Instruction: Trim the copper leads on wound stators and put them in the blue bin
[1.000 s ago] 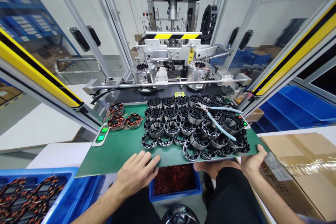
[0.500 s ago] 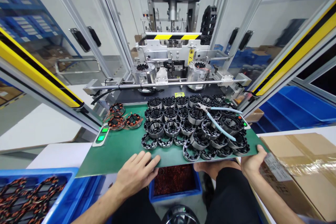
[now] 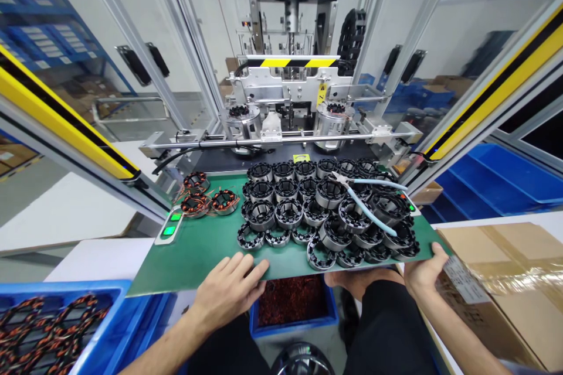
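Observation:
My left hand (image 3: 231, 287) lies on the front edge of the green tabletop (image 3: 193, 263), fingers stretched out and holding nothing. At the front right corner my right hand (image 3: 424, 272) grips the tabletop's edge, its thumb on top and its other fingers mostly hidden. Between the hands stand several stator cores (image 3: 289, 214) with black insulators and no wire, some stacked. Cutting pliers (image 3: 367, 211) with light blue handles rest across the right-hand stacks. Three copper-wound stators (image 3: 224, 201) with loose wire ends lie at the left, apart from both hands.
Behind the tabletop, a winding machine holds stators on a left fixture (image 3: 241, 126) and a right fixture (image 3: 332, 126). A crossbar (image 3: 281, 142) runs before them. Yellow guards (image 3: 65, 117) flank the opening. Wound stators fill a blue bin (image 3: 109, 293); a cardboard box (image 3: 505, 252) stands right.
Both hands, the pliers and the stators stay in place. The machine's central coupling looks turned, now showing slots. The view has shifted very slightly.

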Demonstrator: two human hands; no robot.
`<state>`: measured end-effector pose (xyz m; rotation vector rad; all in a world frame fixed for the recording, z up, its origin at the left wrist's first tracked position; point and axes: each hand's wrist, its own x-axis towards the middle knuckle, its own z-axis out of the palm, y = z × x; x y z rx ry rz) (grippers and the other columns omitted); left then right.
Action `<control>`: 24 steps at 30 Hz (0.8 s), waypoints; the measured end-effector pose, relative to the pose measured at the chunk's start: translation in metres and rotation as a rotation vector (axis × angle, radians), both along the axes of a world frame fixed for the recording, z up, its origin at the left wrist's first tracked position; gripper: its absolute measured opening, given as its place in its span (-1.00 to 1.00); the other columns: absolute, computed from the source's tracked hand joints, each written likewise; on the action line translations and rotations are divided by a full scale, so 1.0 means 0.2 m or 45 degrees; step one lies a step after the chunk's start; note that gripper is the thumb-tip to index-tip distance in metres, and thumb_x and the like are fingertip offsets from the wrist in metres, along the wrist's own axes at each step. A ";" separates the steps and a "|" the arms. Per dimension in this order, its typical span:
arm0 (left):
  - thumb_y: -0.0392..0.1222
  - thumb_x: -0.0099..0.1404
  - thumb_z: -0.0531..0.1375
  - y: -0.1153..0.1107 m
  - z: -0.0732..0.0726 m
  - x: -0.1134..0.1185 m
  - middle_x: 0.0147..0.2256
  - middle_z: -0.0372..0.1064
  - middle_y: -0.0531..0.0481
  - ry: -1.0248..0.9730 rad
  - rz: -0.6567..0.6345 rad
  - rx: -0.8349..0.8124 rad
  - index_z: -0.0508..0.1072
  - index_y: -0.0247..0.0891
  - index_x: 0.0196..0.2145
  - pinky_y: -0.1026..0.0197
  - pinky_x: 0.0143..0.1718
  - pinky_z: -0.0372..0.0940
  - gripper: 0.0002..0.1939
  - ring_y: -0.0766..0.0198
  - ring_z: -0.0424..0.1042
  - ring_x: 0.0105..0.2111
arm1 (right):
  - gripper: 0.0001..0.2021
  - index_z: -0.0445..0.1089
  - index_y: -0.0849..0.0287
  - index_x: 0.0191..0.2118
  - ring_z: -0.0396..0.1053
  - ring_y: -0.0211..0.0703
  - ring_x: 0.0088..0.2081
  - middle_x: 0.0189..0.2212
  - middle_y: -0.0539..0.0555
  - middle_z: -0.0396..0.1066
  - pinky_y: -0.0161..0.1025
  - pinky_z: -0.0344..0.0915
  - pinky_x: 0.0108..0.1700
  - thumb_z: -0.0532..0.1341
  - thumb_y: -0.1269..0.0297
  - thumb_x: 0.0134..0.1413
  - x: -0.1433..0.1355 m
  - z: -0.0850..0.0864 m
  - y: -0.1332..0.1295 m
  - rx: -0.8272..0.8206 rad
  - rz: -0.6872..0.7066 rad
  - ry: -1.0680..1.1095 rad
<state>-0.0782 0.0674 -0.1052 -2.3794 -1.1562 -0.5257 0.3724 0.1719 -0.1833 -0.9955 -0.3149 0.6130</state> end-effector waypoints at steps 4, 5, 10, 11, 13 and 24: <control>-0.12 0.39 0.31 0.00 0.00 0.00 -0.27 0.41 -0.02 0.002 0.004 -0.008 0.47 -0.19 0.01 0.11 -0.17 0.19 -0.72 0.13 0.38 -0.24 | -0.63 0.46 0.10 -0.15 0.42 0.00 0.17 -0.09 0.01 0.57 0.03 0.31 0.35 0.16 -0.03 0.03 -0.01 0.01 0.00 -0.026 -0.009 0.012; -0.12 0.39 0.30 0.00 0.00 0.00 -0.27 0.41 -0.02 0.002 0.006 -0.009 0.47 -0.19 0.01 0.11 -0.17 0.19 -0.72 0.13 0.38 -0.23 | -0.63 0.46 0.09 -0.15 0.42 -0.01 0.18 -0.08 0.01 0.57 0.03 0.31 0.35 0.16 -0.03 0.04 -0.02 0.02 0.00 -0.027 -0.009 0.007; -0.13 0.37 0.32 0.00 0.00 0.00 -0.29 0.40 0.00 0.009 0.008 -0.007 0.47 -0.19 0.00 0.11 -0.20 0.19 -0.73 0.17 0.38 -0.26 | -0.63 0.47 0.12 -0.13 0.41 -0.01 0.22 -0.05 0.03 0.57 0.01 0.32 0.36 0.18 0.00 0.03 -0.03 0.04 -0.01 -0.008 -0.017 0.011; -0.14 0.36 0.32 0.00 0.01 0.01 -0.29 0.39 0.00 0.007 0.006 -0.007 0.48 -0.19 0.00 0.11 -0.21 0.19 -0.73 0.17 0.38 -0.26 | -0.63 0.47 0.12 -0.13 0.41 -0.01 0.22 -0.05 0.03 0.57 0.01 0.32 0.36 0.18 0.00 0.03 -0.03 0.04 -0.01 -0.011 -0.016 0.018; -0.13 0.36 0.32 0.00 0.02 0.01 -0.30 0.38 0.00 -0.001 -0.001 -0.004 0.48 -0.19 -0.01 0.12 -0.21 0.18 -0.73 0.17 0.38 -0.27 | -0.62 0.47 0.12 -0.13 0.41 0.00 0.22 -0.04 0.04 0.57 0.01 0.32 0.36 0.19 -0.01 0.02 -0.03 0.05 -0.01 -0.013 -0.009 0.020; -0.14 0.44 0.25 0.00 0.01 0.00 -0.29 0.38 -0.02 -0.005 -0.011 -0.009 0.48 -0.21 0.00 0.10 -0.20 0.17 -0.79 0.12 0.34 -0.25 | -0.62 0.45 0.09 -0.13 0.40 -0.01 0.24 -0.05 0.02 0.58 -0.01 0.32 0.36 0.19 -0.01 -0.02 -0.04 0.07 -0.02 -0.045 -0.013 0.012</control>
